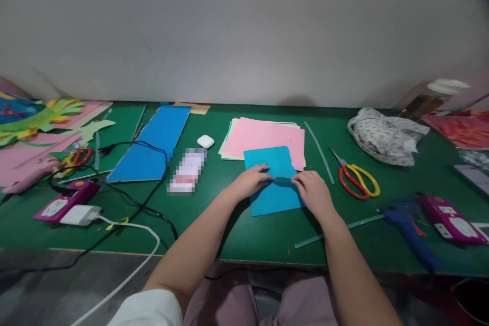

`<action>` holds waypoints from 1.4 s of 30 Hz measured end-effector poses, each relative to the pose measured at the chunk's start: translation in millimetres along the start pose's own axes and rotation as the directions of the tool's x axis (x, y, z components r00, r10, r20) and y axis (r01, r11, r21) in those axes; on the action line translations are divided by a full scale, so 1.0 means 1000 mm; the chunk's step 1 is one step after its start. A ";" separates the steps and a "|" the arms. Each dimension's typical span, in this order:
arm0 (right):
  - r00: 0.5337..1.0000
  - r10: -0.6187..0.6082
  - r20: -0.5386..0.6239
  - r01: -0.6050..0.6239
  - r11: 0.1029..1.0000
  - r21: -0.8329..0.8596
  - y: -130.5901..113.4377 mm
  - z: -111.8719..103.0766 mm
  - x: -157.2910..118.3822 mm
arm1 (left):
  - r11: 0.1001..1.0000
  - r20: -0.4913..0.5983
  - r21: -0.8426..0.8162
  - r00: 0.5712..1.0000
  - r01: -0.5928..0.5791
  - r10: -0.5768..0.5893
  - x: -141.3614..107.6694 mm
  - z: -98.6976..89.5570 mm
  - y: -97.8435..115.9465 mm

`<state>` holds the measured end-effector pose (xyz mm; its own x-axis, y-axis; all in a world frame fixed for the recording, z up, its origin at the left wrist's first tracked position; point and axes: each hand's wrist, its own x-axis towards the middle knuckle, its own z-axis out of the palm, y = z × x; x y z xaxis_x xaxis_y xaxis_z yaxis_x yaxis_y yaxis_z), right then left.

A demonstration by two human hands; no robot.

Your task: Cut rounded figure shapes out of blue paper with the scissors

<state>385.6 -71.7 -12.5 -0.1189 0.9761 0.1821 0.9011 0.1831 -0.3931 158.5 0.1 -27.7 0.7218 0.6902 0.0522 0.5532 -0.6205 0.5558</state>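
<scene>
A blue sheet of paper (273, 201) lies on the green table in front of me, its top overlapping a stack of coloured paper (260, 135) with pink uppermost. Above its middle, a short, narrow darker teal paper piece (283, 182) stretches between my hands; whether it is a fold of the sheet or separate, I cannot tell. My left hand (252, 182) pinches its left end, with the wrist over the sheet's left edge. At the right end, the fingertips of my right hand (311, 191) are closed on it. My fingers partly cover both ends.
Red-and-yellow scissors (357, 178) and a glue stick (321, 155) lie right, near a blue glue gun (410, 229). Left are a phone (188, 170), a white case (205, 141), a blue board (153, 147) and a black cable (153, 191). A pale partition (244, 41) stands behind.
</scene>
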 end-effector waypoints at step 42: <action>0.928 0.194 0.317 -0.326 0.833 0.446 0.028 -0.029 -0.012 | 0.985 0.400 0.170 0.916 -0.035 -0.036 -0.007 -0.016 0.009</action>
<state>423.8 -81.3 0.2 -0.0681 0.9789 -0.1928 0.6035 -0.1135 -0.7893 151.8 -4.2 -9.7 0.8075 0.5056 -0.3038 0.5898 -0.6987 0.4049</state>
